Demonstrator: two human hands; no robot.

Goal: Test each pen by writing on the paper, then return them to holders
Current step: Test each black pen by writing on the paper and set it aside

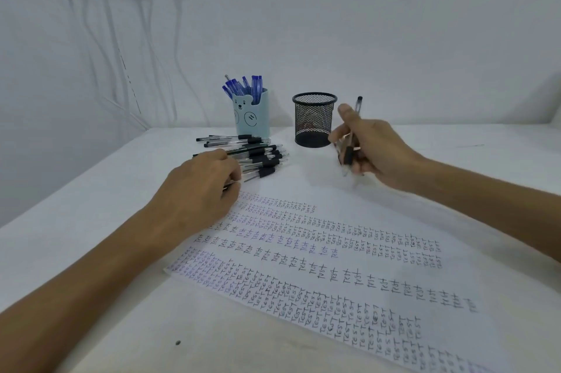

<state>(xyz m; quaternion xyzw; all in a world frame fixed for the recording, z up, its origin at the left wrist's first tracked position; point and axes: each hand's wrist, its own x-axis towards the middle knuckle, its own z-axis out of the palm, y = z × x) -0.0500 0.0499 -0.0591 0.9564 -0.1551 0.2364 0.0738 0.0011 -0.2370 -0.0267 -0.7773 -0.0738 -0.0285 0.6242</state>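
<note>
Right hand [373, 154] grips a black pen [358, 105] near upright, tip down toward the paper [334, 199].

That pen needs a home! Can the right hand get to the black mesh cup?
Probably yes. The right hand, gripping a pen, sits just beside the black mesh cup, whose open top looks free, with nothing between them.

Blue pens [246, 87], black mesh holder [314, 120]

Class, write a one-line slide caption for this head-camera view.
Pen testing: right hand holds a black pen near the mesh holder; left hand touches the loose pens beside the paper.
</note>
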